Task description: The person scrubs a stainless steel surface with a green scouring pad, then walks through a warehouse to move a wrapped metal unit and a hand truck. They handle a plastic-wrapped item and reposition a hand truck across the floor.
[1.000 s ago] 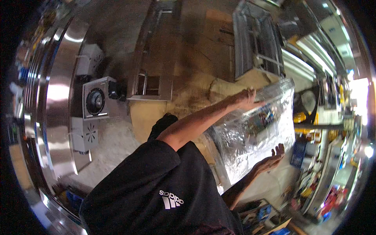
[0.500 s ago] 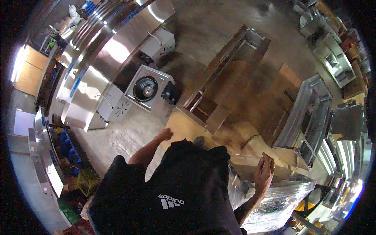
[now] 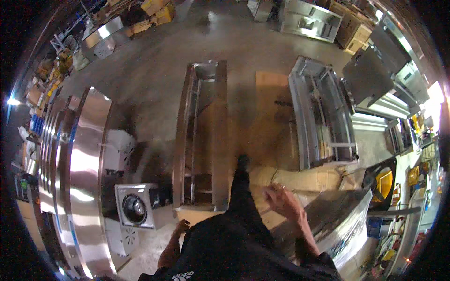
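My right hand [image 3: 284,202] is held out in front of me, its fingers loosely spread and slightly blurred, with nothing seen in it. Below it lies cardboard [image 3: 307,179], and beside it is a large box wrapped in clear film [image 3: 354,225]. Low at my left side hangs my left hand [image 3: 181,227]; its fingers are in shadow and no object shows in them. Closest to that hand are the near end of a long, narrow metal frame [image 3: 220,140] and a pale square housing with a round black blower [image 3: 123,188]. My foot [image 3: 242,161] is stepping forward between the frames.
A second long metal frame [image 3: 302,122] lies to the right on the floor. Tall shiny steel panels [image 3: 89,145] stand along the left, with white boxes [image 3: 117,149] against them. A steel unit with an opening [image 3: 311,21] stands far off. A black-and-yellow round object [image 3: 383,182] is at right.
My view has swung to the right and I have moved forward. My right hand has swung inward and forward; my left hand is lower and nearer my body. One leg now reaches ahead.
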Available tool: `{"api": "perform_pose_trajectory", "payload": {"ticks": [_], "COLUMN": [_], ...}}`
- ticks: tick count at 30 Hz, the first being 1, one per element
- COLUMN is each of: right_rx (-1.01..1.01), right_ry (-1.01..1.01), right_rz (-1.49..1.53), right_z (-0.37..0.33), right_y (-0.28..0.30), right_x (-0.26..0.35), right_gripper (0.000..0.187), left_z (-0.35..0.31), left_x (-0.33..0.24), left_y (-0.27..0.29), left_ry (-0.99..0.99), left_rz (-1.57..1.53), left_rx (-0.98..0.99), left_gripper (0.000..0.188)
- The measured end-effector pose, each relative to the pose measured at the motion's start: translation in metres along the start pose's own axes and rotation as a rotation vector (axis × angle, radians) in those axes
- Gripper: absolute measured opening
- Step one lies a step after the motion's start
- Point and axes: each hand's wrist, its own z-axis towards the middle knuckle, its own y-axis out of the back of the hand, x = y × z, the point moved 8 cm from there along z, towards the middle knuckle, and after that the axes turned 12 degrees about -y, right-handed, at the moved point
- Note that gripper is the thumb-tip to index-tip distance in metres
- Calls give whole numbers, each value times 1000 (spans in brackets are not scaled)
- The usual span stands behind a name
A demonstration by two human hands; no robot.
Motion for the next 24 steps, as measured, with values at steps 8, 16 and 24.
{"api": "perform_pose_trajectory", "payload": {"ticks": [8, 16, 24], "right_rx": [168, 96, -111], "right_ry": [-237, -346, -299], "right_rz": [542, 344, 465], "right_z": [155, 307, 418], "right_y": [-83, -41, -42], "right_x": [-144, -326, -402], "right_gripper": [19, 24, 19], "left_z": [342, 487, 328], "left_x": [-230, -396, -252], "left_y": [51, 114, 51], "left_ry": [-519, -330, 515], "left_rz": [-172, -782, -569], "left_rx": [-206, -270, -97], "left_gripper": [14, 35, 31]}}
